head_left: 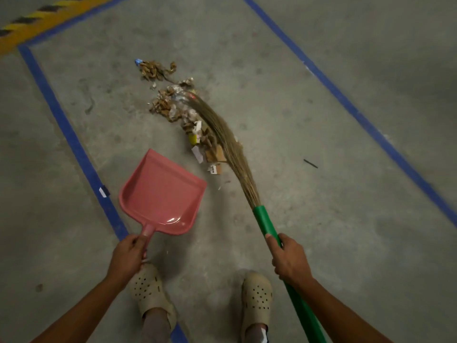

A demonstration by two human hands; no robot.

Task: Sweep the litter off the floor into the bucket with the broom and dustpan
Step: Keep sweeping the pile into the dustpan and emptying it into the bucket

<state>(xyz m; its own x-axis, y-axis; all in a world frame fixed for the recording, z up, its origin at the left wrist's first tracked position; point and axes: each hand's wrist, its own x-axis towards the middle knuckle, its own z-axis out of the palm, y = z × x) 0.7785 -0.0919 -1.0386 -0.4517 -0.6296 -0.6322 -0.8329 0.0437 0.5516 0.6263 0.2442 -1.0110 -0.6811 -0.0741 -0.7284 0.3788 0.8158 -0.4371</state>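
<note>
The handle of a pink dustpan [160,194] is gripped by the left hand [128,256], with the fingers curled round it and the thumb laid along its top. The green handle of a broom [262,219] is clasped by the right hand [289,258], with all fingers wrapped round it.

The dustpan is held low with its mouth turned towards 1 o'clock; whether it touches the floor [309,115] cannot be told. The broom's straw bristles [222,134] are stretched towards 11 o'clock and pressed against the right edge of the litter [178,107].

The litter, made up of brown scraps, paper bits and wrappers, is strung out in a line from just beyond the dustpan's mouth towards 12 o'clock. Two pale perforated shoes [148,293] are seen at 6 o'clock. Blue tape lines [66,129] are laid at 9 and 3 o'clock.
</note>
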